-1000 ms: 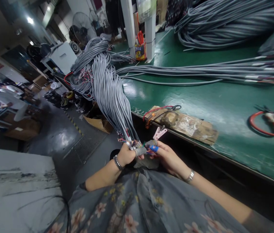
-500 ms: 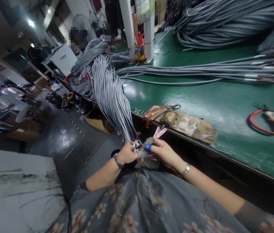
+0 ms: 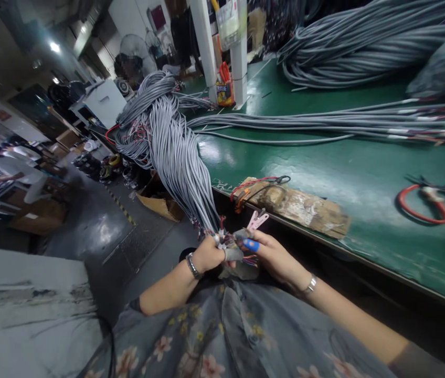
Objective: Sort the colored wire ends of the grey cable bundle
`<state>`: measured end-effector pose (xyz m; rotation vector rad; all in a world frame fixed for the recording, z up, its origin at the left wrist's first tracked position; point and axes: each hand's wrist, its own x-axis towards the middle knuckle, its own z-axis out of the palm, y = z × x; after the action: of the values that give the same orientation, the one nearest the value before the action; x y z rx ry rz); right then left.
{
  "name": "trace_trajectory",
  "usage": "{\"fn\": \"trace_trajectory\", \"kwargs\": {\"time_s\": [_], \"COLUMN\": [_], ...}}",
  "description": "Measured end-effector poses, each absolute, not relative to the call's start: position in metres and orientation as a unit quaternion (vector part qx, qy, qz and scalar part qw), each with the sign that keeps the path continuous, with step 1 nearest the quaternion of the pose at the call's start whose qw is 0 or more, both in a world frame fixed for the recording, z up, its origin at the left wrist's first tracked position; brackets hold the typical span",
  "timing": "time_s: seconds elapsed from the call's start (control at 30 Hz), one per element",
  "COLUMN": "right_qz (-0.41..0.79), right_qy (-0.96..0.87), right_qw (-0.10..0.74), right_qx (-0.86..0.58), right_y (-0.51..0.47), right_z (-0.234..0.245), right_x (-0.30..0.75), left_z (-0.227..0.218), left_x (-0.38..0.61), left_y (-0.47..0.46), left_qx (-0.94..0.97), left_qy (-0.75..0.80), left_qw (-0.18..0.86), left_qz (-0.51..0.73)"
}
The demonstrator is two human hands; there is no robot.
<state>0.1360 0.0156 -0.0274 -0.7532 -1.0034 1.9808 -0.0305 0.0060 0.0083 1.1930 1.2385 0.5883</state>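
A thick bundle of grey cables (image 3: pixel 175 157) hangs off the edge of the green table (image 3: pixel 325 163) down to my lap. My left hand (image 3: pixel 207 253) is closed around the bundle's lower ends, where thin coloured wires stick out. My right hand (image 3: pixel 272 256) pinches those wire ends from the right; its fingertips wear grey and blue covers. A pink clip (image 3: pixel 257 220) stands just above my right hand at the table edge.
A worn cardboard pad (image 3: pixel 301 205) with red wires lies on the table edge. Red-handled pliers (image 3: pixel 427 202) lie to the right. More grey cable runs and coils (image 3: pixel 344 47) fill the far table. White posts (image 3: pixel 238 47) stand behind. People work at the far left.
My hands stay together on the wire ends with small finger shifts; the right hand moved in toward the left, then back slightly. The view tilted a little.
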Motion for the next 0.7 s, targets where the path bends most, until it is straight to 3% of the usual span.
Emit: {"fn": "trace_trajectory", "kwargs": {"time_s": [0.4, 0.7], "right_qz": [0.766, 0.765], "right_qy": [-0.294, -0.294], "right_qw": [0.468, 0.473], "right_qx": [-0.33, -0.324], "right_y": [0.042, 0.042], "right_z": [-0.031, -0.038], "right_x": [0.14, 0.13], "left_z": [0.022, 0.019], "left_x": [-0.01, -0.009], "left_y": [0.026, 0.032], "left_qx": [0.451, 0.441], "left_qy": [0.512, 0.514], "left_qw": [0.676, 0.688], "left_qz": [0.279, 0.261]}}
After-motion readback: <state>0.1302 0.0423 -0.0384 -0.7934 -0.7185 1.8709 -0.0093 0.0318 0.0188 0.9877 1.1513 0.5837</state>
